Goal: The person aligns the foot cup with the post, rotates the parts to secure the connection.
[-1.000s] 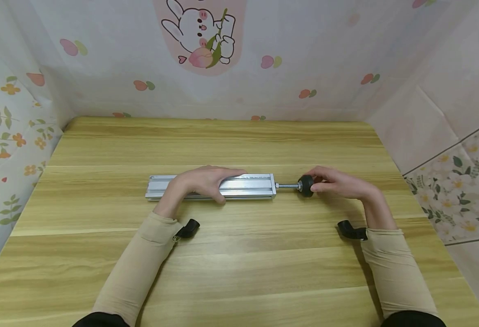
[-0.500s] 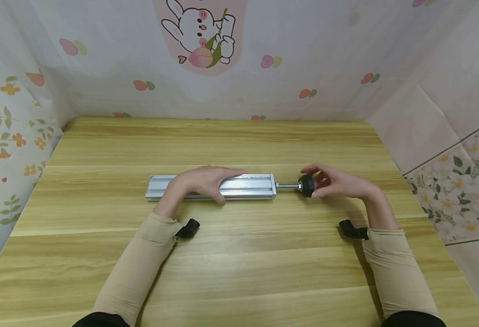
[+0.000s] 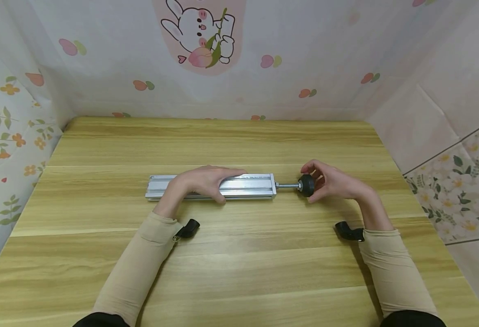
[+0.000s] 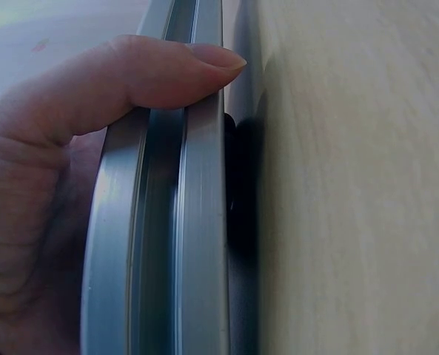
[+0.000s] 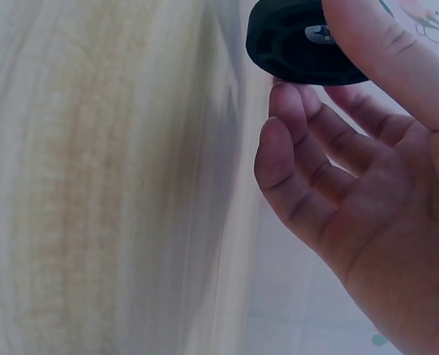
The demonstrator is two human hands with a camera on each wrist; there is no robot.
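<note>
- Aluminium rail point(image 3: 210, 186) lies flat on the wooden table point(image 3: 239, 254), mid-table, long axis running left to right.
- Left hand point(image 3: 204, 180) rests palm-down over the middle of the rail, fingers nearly straight along its top. Left wrist view: thumb point(image 4: 138, 78) hooks over the near edge of the rail point(image 4: 167, 222), so it's a light clamp-down, not a full wrap.
- Threaded rod point(image 3: 287, 185) sticks out of the rail's right end; a black knob point(image 3: 306, 185) sits on the rod's outer tip, just above the table surface.
- Right hand point(image 3: 333, 181) is at the knob, fingers loosely curled and spread. Thumb and index tip touch the knob's rim; the other fingers are off it.
- Right wrist view: thumb point(image 5: 382, 44) lies across the face of the knob point(image 5: 300, 44), a cross-head screw visible in the knob's centre, remaining fingers point(image 5: 300, 170) relaxed and open below it. Contact only; a firm grip is not evident.
- Black strap mounts at both wrists point(image 3: 188, 228) point(image 3: 347, 230), beige sleeves point(image 3: 137, 268) on both arms.
- Patterned sheets point(image 3: 264, 54) wall in the table on three sides.
</note>
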